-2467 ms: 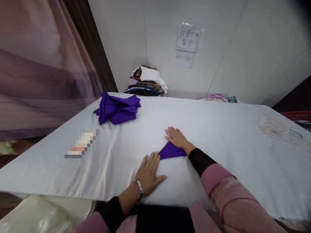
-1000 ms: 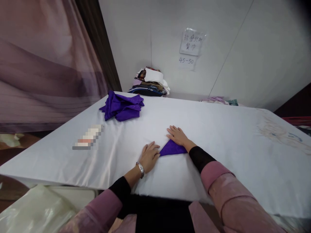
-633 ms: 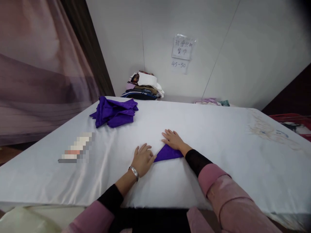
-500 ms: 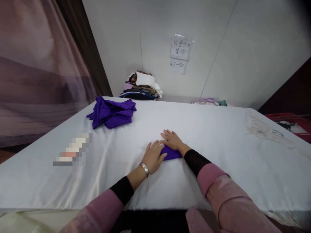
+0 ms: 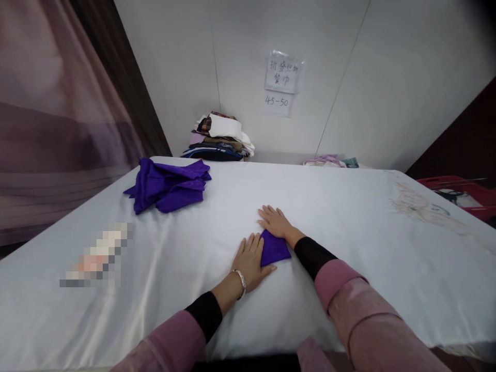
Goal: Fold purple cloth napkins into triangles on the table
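Observation:
A small folded purple napkin [image 5: 275, 249] lies flat on the white tablecloth [image 5: 325, 305], partly covered by both hands. My left hand [image 5: 250, 261] rests along its left side, fingers stretched forward and thumb out near the lower edge. Across its far edge lies my right hand [image 5: 276, 222], palm down with fingers spread toward the left. Neither hand grips the cloth; both are flat and open. A silver bangle [image 5: 241, 283] circles my left wrist.
A crumpled heap of purple cloth [image 5: 168, 186] lies at the table's far left. Nearer sits a blurred-out item [image 5: 96, 256]. Folded clothes [image 5: 219, 137] are stacked beyond the far edge, below a handwritten sign [image 5: 282, 73]. A red basket [image 5: 465, 194] stands at the right.
My left hand has slid toward me and slightly right, uncovering more of the folded napkin. My right hand stays nearly in place on its far edge. The view has shifted slightly.

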Motion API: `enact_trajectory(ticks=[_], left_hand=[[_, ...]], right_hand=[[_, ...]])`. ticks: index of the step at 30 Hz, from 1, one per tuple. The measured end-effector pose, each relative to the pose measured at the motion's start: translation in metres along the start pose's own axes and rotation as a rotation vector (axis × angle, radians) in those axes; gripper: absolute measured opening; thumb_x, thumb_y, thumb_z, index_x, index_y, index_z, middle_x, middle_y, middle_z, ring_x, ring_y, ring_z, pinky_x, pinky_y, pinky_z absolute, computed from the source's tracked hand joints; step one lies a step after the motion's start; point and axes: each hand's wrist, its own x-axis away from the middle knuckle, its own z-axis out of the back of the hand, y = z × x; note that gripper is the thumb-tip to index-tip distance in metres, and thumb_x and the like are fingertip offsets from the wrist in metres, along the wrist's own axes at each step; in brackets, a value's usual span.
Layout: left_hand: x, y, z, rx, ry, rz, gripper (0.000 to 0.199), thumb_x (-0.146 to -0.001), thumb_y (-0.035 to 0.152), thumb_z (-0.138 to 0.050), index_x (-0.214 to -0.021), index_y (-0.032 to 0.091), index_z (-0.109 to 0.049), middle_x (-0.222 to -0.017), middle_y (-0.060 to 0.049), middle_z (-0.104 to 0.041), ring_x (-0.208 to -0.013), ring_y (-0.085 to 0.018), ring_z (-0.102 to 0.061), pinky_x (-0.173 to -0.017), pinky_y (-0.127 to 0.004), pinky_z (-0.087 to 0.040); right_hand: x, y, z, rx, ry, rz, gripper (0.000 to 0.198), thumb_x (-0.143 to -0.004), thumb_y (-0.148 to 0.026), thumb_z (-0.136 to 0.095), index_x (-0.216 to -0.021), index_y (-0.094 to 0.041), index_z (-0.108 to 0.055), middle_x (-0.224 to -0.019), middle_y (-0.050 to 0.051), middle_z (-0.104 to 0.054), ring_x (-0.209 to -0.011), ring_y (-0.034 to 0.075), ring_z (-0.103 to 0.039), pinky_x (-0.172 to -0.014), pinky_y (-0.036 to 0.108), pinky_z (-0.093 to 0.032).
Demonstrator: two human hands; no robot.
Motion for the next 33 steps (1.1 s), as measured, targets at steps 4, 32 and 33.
enact_trajectory(ticks=[4, 32, 33], left_hand=[[0.0, 0.001, -0.001, -0.007, -0.006, 0.005, 0.083, -0.079, 0.065, -0.037, -0.138, 0.008, -0.029, -0.146, -0.017, -0.023, -0.136, -0.031, -0.013, -0.109, -0.049, -0.011], [-0.03, 0.007, 0.002, -0.043, -0.087, -0.011, 0.088, -0.078, 0.071, -0.027, -0.142, 0.01, -0.02, -0.148, -0.016, -0.018, -0.136, -0.031, -0.009, -0.108, -0.052, -0.005], [-0.03, 0.007, 0.002, -0.038, -0.083, -0.023, 0.086, -0.078, 0.071, -0.029, -0.142, 0.013, -0.02, -0.148, -0.014, -0.019, -0.136, -0.031, -0.009, -0.108, -0.052, -0.005]], right_hand=[[-0.007, 0.011, 0.002, 0.014, 0.003, -0.05, 0.066, -0.088, -0.06, -0.016, -0.142, -0.023, -0.021, -0.151, 0.004, -0.012, -0.138, 0.021, -0.006, -0.108, 0.045, -0.005], [0.023, -0.028, 0.019, -0.174, 0.208, -0.244, 0.062, -0.09, -0.057, -0.017, -0.143, -0.025, -0.012, -0.151, 0.006, -0.007, -0.137, 0.024, -0.001, -0.106, 0.05, -0.004], [0.032, -0.036, 0.014, -0.16, 0.229, -0.205, 0.062, -0.09, -0.057, -0.019, -0.143, -0.026, -0.014, -0.151, 0.005, -0.008, -0.138, 0.023, -0.001, -0.107, 0.048, -0.002]])
